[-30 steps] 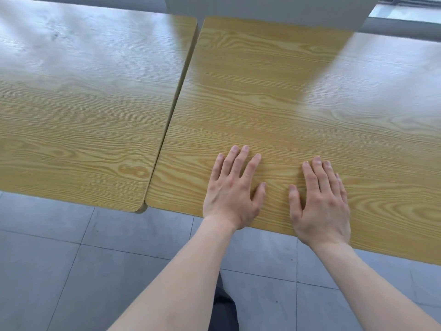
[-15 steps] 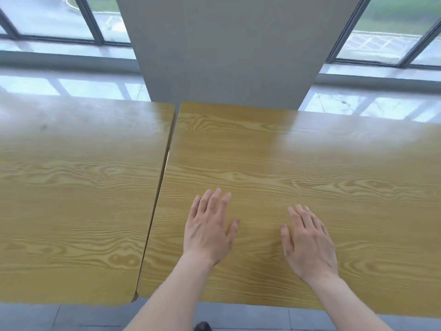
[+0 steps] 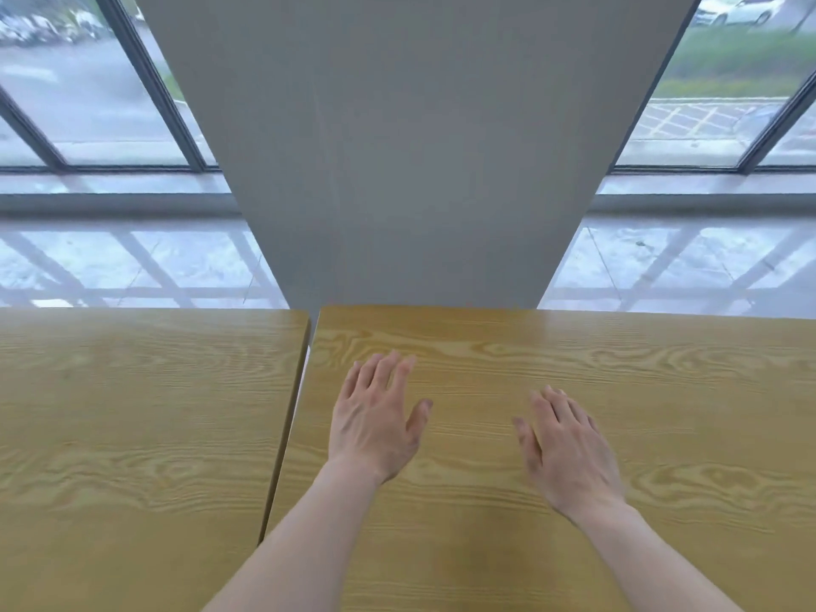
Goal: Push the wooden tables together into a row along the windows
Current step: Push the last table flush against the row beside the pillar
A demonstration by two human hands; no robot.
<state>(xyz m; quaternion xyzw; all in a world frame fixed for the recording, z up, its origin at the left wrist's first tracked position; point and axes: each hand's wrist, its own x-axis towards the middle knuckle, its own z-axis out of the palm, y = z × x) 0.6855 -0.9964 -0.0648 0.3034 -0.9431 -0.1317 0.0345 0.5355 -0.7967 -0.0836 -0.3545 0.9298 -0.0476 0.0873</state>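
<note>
Both hands have slid further up the right table (image 3: 618,346) since a second ago; the left hand (image 3: 375,421) and right hand (image 3: 569,452) lie flat, fingers straight, gripping nothing. Beside the left hand, a thin wedge-shaped gap separates it from the left table (image 3: 145,413). Pushing on toward the grey pillar (image 3: 410,170) could jam this table's far edge against it, leaving the gap unclosed.

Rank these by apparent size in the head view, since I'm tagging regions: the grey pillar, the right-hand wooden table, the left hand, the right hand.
1. right-hand wooden table and grey pillar: both fill a large share of the frame, too close to rank.
2. left hand and right hand: look about alike, far smaller than either.
</note>
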